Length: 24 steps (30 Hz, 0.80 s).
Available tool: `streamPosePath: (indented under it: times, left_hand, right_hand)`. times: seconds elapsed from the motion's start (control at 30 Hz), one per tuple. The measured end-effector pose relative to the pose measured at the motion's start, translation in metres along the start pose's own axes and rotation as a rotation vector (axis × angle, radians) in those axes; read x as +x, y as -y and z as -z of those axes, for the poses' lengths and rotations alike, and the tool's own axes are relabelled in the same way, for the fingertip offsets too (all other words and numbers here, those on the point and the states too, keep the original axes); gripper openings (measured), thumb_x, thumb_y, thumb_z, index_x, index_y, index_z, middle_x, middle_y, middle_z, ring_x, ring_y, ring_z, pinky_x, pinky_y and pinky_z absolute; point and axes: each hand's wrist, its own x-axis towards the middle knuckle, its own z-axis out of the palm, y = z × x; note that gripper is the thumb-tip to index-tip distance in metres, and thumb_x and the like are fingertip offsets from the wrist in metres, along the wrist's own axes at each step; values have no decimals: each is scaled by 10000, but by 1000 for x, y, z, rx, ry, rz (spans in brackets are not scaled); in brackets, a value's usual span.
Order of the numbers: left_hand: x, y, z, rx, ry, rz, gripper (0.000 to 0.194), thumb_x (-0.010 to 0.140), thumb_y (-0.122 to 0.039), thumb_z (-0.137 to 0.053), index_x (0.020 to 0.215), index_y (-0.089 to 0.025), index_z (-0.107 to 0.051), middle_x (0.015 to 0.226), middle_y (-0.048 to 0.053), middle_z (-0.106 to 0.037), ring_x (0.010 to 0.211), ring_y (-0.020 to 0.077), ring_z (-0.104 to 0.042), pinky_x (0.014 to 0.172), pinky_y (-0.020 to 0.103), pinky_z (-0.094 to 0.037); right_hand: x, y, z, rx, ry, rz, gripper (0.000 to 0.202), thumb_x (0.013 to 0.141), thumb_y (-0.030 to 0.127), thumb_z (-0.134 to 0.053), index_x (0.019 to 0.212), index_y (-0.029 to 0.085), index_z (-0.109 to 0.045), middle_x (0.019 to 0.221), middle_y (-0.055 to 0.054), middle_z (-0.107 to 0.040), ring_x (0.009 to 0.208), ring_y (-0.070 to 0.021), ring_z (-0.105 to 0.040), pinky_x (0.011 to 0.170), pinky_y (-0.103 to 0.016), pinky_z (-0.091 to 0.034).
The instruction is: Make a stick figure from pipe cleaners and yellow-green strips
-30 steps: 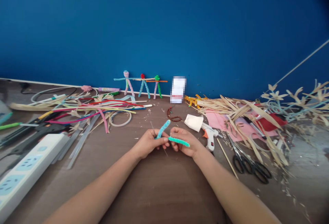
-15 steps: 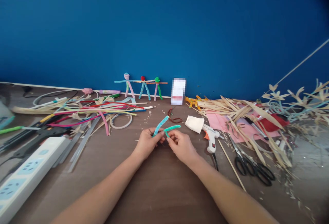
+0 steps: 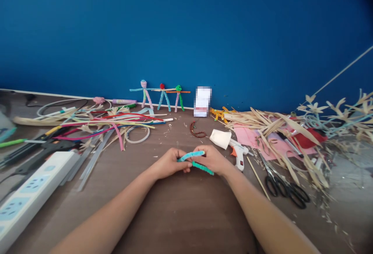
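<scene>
At 6 o'clock from centre, the bare left hand (image 3: 169, 163) pinches a light-blue fuzzy strip (image 3: 190, 155), apparently to steady it, beside a teal fuzzy strip (image 3: 203, 168); whether the bare right hand (image 3: 215, 158) grips, I cannot tell.

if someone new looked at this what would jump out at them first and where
Probably the broad blue wall across the upper half, with three fuzzy stick figures in a row at its foot. Next, at the centre, the left hand and right hand close together at a light-blue fuzzy strip and a green fuzzy strip.
</scene>
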Motion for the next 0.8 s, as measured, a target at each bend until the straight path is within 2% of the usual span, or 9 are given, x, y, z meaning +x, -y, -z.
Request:
streamPosePath:
  times: [0.1,0.2,0.33,0.47,0.57,0.7,0.8]
  left_hand:
    - [-2,-1,0,-54,58,6,148,657,-278,-608,678,-132,-626,576,29,-641,522,108,-555,494,192,-399]
    - [-2,0,-1,-155,23,-1,170,657,-289,-619,704,-126,-604,566,24,-630,506,95,-547,455,172,-372]
    - [0,4,-5,-239,-70,-29,197,660,-310,-623,687,-123,-570,558,17,-619,498,86,-542,445,169,-376]
    - [4,7,-7,-266,-222,-53,227,658,-298,-632,794,-132,-557,574,4,-617,517,90,-548,440,166,-382]
    - [6,8,-7,-276,-276,-41,292,661,-300,-626,885,-119,-576,589,10,-613,531,91,-547,440,166,-387]
    - [8,7,-6,-249,-333,-22,269,667,-324,-610,806,-93,-607,591,28,-603,537,96,-543,426,165,-387]
    - [9,8,-5,-252,-386,-14,284,661,-337,-607,817,-100,-601,577,20,-596,519,94,-536,406,161,-382]
  right_hand:
    - [1,-4,-1,403,159,-168,228,666,353,-612,669,144,-521,551,31,-516,505,-82,-450,483,-200,-320]
    - [2,-5,-5,629,176,-212,242,656,341,-621,628,142,-485,499,34,-501,454,-71,-445,444,-188,-305]
    - [3,-5,-9,774,146,-241,234,658,322,-619,634,157,-455,482,37,-498,407,-62,-421,391,-173,-279]
    - [3,-7,-14,791,114,-223,194,674,306,-592,651,146,-485,551,11,-538,396,-45,-397,350,-160,-237]
    - [4,-9,-19,765,66,-205,168,691,294,-569,664,138,-513,581,13,-528,400,-33,-381,340,-153,-213]
    - [5,-8,-23,654,5,-174,209,741,325,-500,672,132,-537,532,28,-489,383,-31,-378,347,-157,-224]
    - [6,-7,-24,511,-46,-106,185,727,314,-518,692,134,-542,514,43,-478,354,-27,-363,352,-164,-246]
